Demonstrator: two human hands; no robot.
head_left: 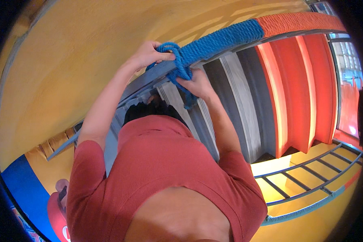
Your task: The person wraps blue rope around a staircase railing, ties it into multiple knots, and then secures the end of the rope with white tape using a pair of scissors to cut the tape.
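Note:
A thick blue rope [183, 66] loops around a grey metal handrail [149, 76], and its bundled tail hangs below the rail. On the rail's far side my left hand [149, 55] is closed, pinching the blue loops between thumb and fingers. My right hand [197, 84] grips the rope strands just under the rail, its thumb against them. Right of my hands, tight blue rope wrapping [226, 39] covers the rail, followed by orange rope wrapping [298, 23]. The rail to the left of my hands is bare.
Grey and black stair steps [242, 92] lie below the rail, with orange-red steps [298, 92] further right. A yellow wall [80, 52] rises beyond the rail. At the lower right stands another railing with bars [298, 179]. A person in red [56, 213] is at lower left.

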